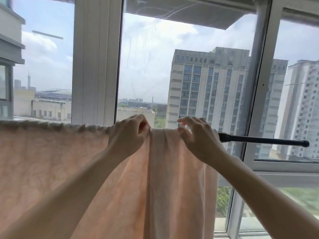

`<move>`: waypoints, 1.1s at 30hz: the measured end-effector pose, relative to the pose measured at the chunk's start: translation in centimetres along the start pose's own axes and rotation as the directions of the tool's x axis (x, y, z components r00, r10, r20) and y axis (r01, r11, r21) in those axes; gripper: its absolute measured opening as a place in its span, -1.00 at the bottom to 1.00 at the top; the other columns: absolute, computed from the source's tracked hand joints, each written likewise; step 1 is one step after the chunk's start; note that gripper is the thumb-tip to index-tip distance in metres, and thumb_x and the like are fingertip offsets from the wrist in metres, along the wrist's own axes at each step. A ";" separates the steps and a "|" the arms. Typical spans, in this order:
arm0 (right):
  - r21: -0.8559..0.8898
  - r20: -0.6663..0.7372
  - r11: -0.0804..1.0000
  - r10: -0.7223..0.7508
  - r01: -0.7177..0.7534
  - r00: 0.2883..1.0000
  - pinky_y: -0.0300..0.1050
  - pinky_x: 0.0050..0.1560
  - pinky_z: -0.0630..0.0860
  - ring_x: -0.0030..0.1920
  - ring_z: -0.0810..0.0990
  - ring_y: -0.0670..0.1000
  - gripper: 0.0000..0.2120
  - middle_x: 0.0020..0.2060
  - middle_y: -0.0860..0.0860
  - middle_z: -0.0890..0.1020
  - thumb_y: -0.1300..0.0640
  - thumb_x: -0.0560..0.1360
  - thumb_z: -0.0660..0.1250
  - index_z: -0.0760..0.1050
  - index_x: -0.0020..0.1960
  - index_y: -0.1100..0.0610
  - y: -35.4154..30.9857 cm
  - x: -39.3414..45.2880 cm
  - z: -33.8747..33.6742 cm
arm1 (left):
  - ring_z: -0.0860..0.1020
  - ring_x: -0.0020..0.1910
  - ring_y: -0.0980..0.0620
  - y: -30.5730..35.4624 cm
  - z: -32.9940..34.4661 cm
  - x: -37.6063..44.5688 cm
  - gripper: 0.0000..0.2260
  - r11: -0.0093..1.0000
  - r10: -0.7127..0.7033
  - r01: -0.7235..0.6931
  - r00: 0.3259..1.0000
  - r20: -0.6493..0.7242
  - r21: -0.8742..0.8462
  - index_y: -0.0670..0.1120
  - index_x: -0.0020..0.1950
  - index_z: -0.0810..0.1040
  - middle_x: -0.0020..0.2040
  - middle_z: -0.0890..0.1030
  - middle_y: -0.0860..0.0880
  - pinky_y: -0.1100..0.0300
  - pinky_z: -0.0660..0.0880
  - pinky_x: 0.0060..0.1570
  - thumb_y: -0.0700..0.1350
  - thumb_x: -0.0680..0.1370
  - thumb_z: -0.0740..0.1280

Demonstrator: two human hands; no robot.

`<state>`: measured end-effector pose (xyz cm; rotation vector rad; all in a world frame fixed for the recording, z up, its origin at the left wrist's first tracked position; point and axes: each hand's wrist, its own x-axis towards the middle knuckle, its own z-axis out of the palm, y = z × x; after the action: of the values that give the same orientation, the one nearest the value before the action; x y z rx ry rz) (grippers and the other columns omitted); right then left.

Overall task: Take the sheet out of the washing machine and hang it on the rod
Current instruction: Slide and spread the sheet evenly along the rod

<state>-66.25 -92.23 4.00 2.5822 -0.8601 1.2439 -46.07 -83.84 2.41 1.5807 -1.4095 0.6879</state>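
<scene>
- Sheet (51,161) already draped over the rod (259,140) — hanging down toward the near side, spread flat on the left, bunched in thick folds at the middle.
- Rod running left to right across the window (146,66), its long axis almost level; only the right end bare and visible, dark, ending well right of the cloth.
- Left hand (128,135) on top of the rod line, fingers curled and pinching the sheet edge just left of the bunched folds.
- Right hand (198,137) just right of the folds, thumb and fingertips bent narrow on the top of the gathered cloth; whether really gripping or only touching — cannot tell for sure.
- Both hands close together, a small gap of folded cloth between them.
- Key relation, as a judgement: gathered part lying directly under the right fingers, free rod stretching further right from there. So probably next: sliding the folds right along the rod axis, with the right hand nearer to that bare length, the left hand holding the flat part in place.
- Possible risk: cloth slipping off the rod toward the near side if pulled too hard.
</scene>
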 end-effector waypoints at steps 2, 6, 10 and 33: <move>0.008 0.044 0.999 -0.050 0.050 0.998 0.01 0.16 0.48 0.22 0.48 -0.04 -0.64 0.21 -0.04 0.56 -0.14 0.58 0.19 0.41 0.31 -0.02 -0.9 0.1 0.8 | 0.51 -0.27 0.17 -0.1 0.0 -0.1 -0.90 1.000 -0.001 0.001 1.000 -0.007 0.001 0.09 -0.15 0.49 -0.27 0.50 0.23 0.12 0.49 -0.13 -0.01 0.58 0.29; -0.059 0.065 0.996 -0.059 0.062 0.996 0.18 0.16 0.47 0.13 0.57 0.01 -0.51 0.18 -0.05 0.59 -0.34 0.50 0.11 0.37 0.28 -0.08 -2.0 0.2 2.5 | 0.51 -0.29 0.14 0.0 -0.1 -0.2 -0.88 1.000 0.008 -0.008 1.000 -0.016 0.015 0.09 -0.17 0.45 -0.25 0.51 0.20 0.12 0.49 -0.17 0.00 0.57 0.28; -0.121 0.034 0.988 -0.094 0.097 0.995 0.19 0.16 0.41 0.07 0.57 0.03 -0.70 0.06 -0.12 0.61 -0.24 0.57 0.12 0.45 0.19 -0.14 -2.1 0.2 3.3 | 0.53 -0.28 0.09 -0.3 0.1 -0.2 -0.88 1.000 0.003 -0.003 1.000 -0.019 0.030 0.08 -0.17 0.45 -0.22 0.54 0.18 0.08 0.50 -0.18 0.00 0.57 0.26; -0.100 -0.103 0.974 0.193 -0.203 0.976 -0.01 -0.23 0.55 -0.25 0.62 0.14 -0.76 -0.27 0.08 0.66 0.16 0.61 0.11 0.56 0.02 0.08 6.0 0.3 -1.2 | 0.53 -0.29 0.01 0.3 0.2 -0.3 -0.87 0.997 0.003 -0.003 1.000 -0.007 0.081 0.03 -0.13 0.41 -0.20 0.54 0.12 0.03 0.49 -0.17 0.00 0.61 0.20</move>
<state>-70.28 -96.88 4.38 2.3808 -1.1558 1.3147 -46.43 -83.81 2.13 1.6370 -1.3943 0.7603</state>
